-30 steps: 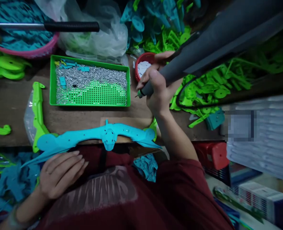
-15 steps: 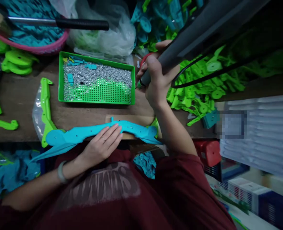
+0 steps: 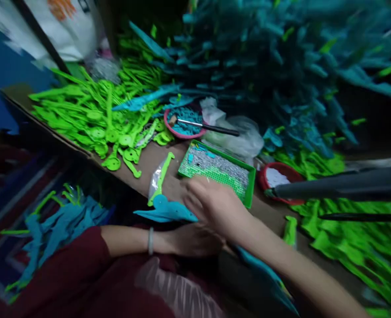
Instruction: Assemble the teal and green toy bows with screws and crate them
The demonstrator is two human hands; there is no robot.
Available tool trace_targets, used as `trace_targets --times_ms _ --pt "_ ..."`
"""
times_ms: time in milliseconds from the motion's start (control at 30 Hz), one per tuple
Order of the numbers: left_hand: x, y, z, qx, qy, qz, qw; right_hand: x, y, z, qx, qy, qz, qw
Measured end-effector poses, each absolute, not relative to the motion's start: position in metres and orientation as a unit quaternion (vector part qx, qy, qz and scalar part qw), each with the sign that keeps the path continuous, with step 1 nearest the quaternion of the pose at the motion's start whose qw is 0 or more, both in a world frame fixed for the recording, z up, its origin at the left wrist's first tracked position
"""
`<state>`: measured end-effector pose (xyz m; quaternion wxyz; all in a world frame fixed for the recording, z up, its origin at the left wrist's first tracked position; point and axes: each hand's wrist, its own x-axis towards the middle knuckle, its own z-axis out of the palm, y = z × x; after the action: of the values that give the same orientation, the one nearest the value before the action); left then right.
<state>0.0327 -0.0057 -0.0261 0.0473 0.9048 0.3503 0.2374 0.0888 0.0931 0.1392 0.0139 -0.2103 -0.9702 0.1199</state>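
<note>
A long blue plastic part (image 3: 169,211), curved with a round boss at one end, lies along the front edge of the bench. My left hand (image 3: 198,240) is at its middle, with the fingers mostly hidden under my right hand. My right hand (image 3: 215,201) crosses over the left, close above the blue part. Motion smears its fingers, so their grip does not show. Just beyond is a green basket (image 3: 252,190) of small shiny metal pieces. A dark power screwdriver (image 3: 341,183) is away from my hands, its tip by a red bowl (image 3: 265,187).
Left of the basket lies a green part (image 3: 165,172) with a clear plastic bag. Behind are a pink basin (image 3: 193,136) of blue pieces, a black-handled hammer (image 3: 220,130) across it and a plastic bag (image 3: 238,137). Green parts (image 3: 99,115) and blue parts (image 3: 248,66) are heaped around.
My right hand has let go of the screwdriver and moved left and down over my left hand. The camera view has swung, showing more of the bench's left and back.
</note>
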Motion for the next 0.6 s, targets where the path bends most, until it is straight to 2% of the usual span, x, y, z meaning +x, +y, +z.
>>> trace_targets --times_ms 67,133,233,400,500,600 --pt "0.029 -0.011 -0.020 0.910 0.335 0.243 -0.012 0.019 0.135 0.145 -0.254 -0.967 -0.026 0.021" --pt "0.027 -0.016 -0.013 0.906 0.343 0.244 -0.047 -0.033 0.181 0.147 -0.345 -0.932 -0.106 -0.031" --pt "0.031 -0.016 -0.003 0.882 0.412 0.225 -0.032 -0.061 0.234 0.139 -0.406 -0.900 -0.130 -0.092" --pt "0.032 -0.009 0.025 0.835 0.505 0.216 0.017 -0.028 0.266 0.116 -0.375 -0.906 -0.121 -0.153" --pt "0.000 -0.022 0.030 0.846 0.421 0.324 0.047 -0.008 0.264 0.116 -0.372 -0.913 -0.122 -0.116" --pt "-0.045 -0.063 0.020 0.788 0.370 0.479 0.110 0.015 0.240 0.126 -0.388 -0.918 -0.079 0.001"
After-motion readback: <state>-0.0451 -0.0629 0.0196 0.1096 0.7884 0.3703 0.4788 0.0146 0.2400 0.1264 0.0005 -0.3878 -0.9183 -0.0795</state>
